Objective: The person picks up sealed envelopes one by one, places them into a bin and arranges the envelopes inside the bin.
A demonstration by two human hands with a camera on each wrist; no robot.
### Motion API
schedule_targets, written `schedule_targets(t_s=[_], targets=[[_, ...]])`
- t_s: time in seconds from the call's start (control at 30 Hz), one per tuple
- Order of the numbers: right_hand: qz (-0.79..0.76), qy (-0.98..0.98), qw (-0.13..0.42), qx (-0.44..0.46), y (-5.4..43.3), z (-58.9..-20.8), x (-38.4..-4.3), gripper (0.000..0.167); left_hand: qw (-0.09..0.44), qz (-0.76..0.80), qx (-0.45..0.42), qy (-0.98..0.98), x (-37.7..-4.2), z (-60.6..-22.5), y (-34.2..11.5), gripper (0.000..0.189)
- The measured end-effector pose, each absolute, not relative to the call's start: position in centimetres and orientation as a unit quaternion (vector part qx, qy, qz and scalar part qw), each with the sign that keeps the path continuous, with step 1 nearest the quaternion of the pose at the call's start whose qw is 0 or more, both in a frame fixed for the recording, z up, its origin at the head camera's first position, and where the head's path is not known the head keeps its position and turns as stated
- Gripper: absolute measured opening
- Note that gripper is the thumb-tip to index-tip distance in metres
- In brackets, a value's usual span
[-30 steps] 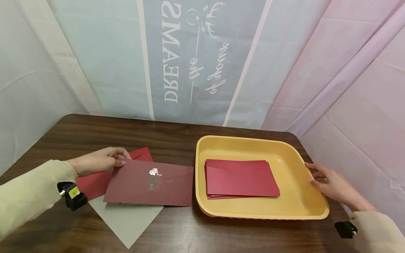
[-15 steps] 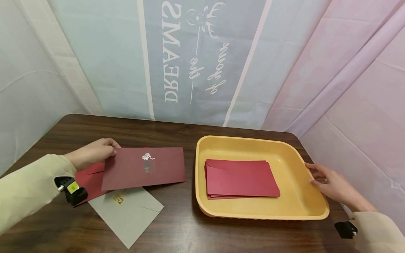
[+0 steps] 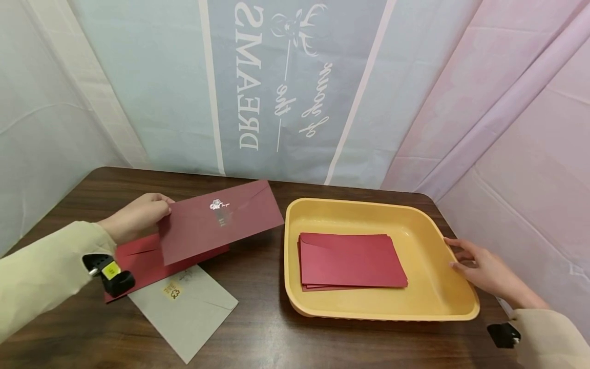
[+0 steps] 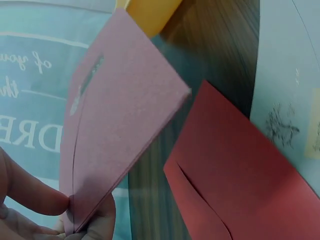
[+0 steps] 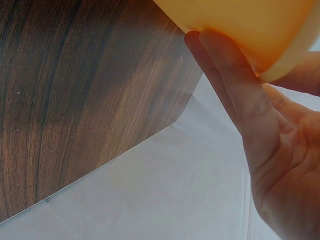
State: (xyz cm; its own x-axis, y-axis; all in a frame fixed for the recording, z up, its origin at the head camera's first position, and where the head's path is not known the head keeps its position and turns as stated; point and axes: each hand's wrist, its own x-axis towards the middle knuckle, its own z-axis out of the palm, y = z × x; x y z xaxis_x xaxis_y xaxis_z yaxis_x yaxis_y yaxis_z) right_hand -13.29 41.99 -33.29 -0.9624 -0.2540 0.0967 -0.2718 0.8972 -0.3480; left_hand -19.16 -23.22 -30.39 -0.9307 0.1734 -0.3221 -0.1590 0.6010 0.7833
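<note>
My left hand (image 3: 138, 216) pinches a maroon envelope (image 3: 218, 225) by its left edge, thumb on one face and fingers on the other. The envelope is raised and tilted, its right corner close to the tray's left rim. A white flower print shows on its face. Beneath it a red envelope (image 3: 138, 261) overlaps a grey envelope (image 3: 193, 312) with a gold mark. At the right, my right hand (image 3: 484, 269) grips the side of a yellow tray (image 3: 433, 292), thumb over the rim and fingers along the outside wall (image 5: 240, 30). Several red envelopes (image 3: 352, 260) lie stacked inside the tray.
The dark wooden table (image 3: 258, 338) carries everything. Behind it hangs a pale blue cloth (image 3: 175, 102) with mirrored lettering, and a pinkish cloth (image 3: 530, 169) runs down the right side, close to my right hand.
My left hand has lifted the maroon envelope away from the pile, and its right end has swung upward. More of the red and grey envelopes shows. My right hand and the tray stay put.
</note>
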Motion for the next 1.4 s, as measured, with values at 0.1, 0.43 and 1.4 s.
schedule_targets(t_s=[0.1, 0.43, 1.4], targets=[[0.187, -0.973, 0.024, 0.135, 42.0, -33.4, -13.3, 0.048, 0.184, 0.455, 0.008, 0.872, -19.2, -30.1, -22.7, 0.049], [0.189, -0.972, 0.024, 0.134, 41.9, -33.3, -13.3, 0.049, 0.187, 0.462, 0.014, 0.867, -19.1, -29.0, -19.7, 0.043], [0.195, -0.972, 0.013, 0.128, 41.8, -33.2, -13.5, 0.050, 0.214, 0.449, 0.110, 0.861, -20.3, -28.8, -9.6, 0.027]])
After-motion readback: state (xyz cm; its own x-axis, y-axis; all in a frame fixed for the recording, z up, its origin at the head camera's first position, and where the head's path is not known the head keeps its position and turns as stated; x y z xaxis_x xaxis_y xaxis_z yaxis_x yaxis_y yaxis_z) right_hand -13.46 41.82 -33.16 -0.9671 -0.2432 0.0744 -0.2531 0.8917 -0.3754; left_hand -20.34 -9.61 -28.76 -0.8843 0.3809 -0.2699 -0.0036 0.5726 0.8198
